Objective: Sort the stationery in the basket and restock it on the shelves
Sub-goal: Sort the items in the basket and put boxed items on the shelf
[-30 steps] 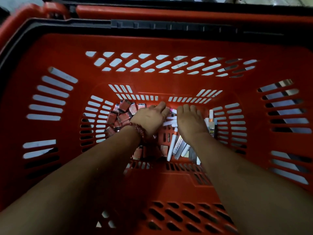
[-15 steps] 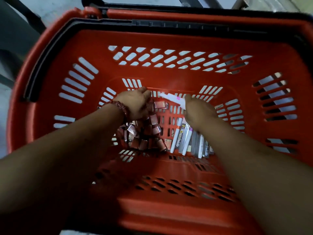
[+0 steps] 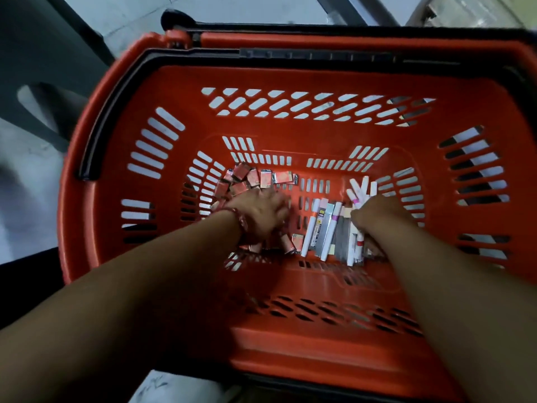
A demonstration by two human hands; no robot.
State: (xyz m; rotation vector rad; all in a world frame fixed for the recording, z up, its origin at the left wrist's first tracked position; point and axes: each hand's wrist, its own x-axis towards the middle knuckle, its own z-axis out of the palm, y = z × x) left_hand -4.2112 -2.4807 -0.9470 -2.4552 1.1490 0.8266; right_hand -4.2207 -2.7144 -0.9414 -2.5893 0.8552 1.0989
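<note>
A red plastic basket (image 3: pixel 290 82) holds the stationery. On the left of its floor lies a heap of small red boxes (image 3: pixel 255 178). My left hand (image 3: pixel 261 213), blurred and wearing a red bead bracelet, rests palm down on that heap with its fingers pointing right. Right of centre, several white and grey pens and slim packs (image 3: pixel 325 228) lie side by side. My right hand (image 3: pixel 383 216) grips a bunch of white pens (image 3: pixel 360 187), whose ends stick up past my fingers toward the far wall.
The basket's black handle (image 3: pixel 116 91) lies folded along the rim at left and back. A grey floor (image 3: pixel 35 175) shows to the left, and a dark post (image 3: pixel 66 30) stands at the upper left.
My left hand slid down and right over the red boxes. My right hand moved right and now holds several white pens instead of one. The view pulled back from the basket.
</note>
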